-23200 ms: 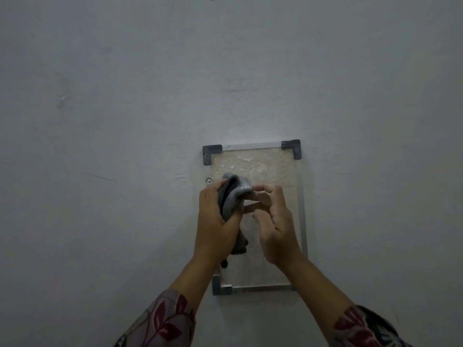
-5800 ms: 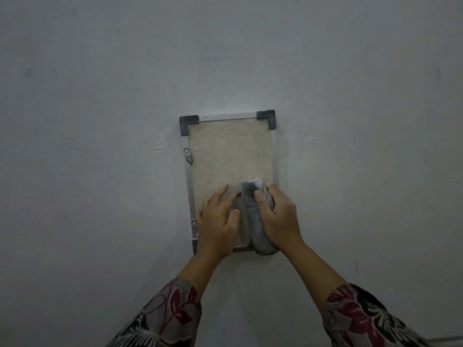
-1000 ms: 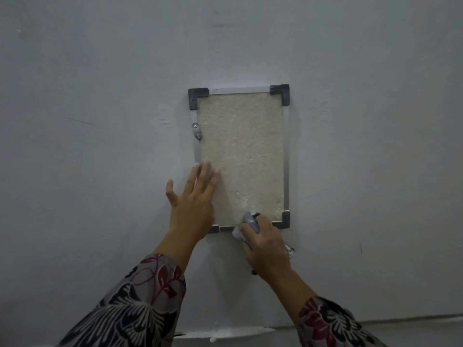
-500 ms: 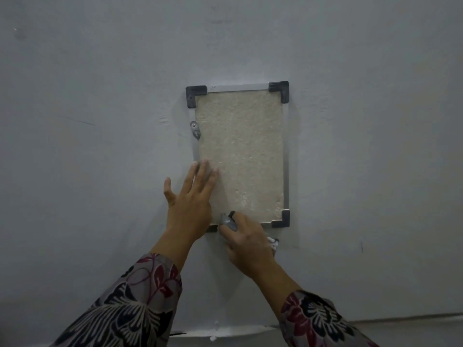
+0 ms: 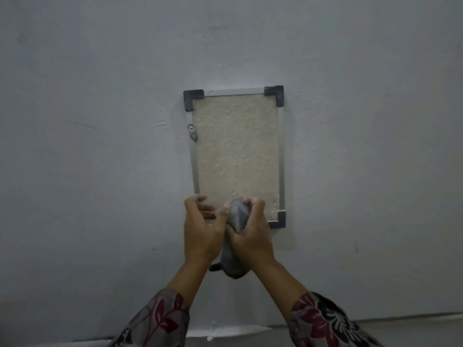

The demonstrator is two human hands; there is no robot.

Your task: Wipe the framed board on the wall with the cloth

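The right grip (image 5: 250,229) clutches the bunched grey cloth (image 5: 238,216) at the bottom edge of the framed board (image 5: 235,151) on the wall (image 5: 100,146); the left grip (image 5: 200,229), loosely curled, holds nothing, thumb against the cloth.

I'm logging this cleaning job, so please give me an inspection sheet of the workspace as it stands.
Surface: grey wall, faint scuffs.
Job's things: framed board mounted upright, lower left corner hidden by the hands; grey cloth bunched, tail hanging.
Clutter: nothing seen.
Hands: right hand grips the cloth before the board's lower edge; left hand curled beside it, grip unclear.
Cables: nothing seen.
Surroundings: floor below the wall; floral sleeves.
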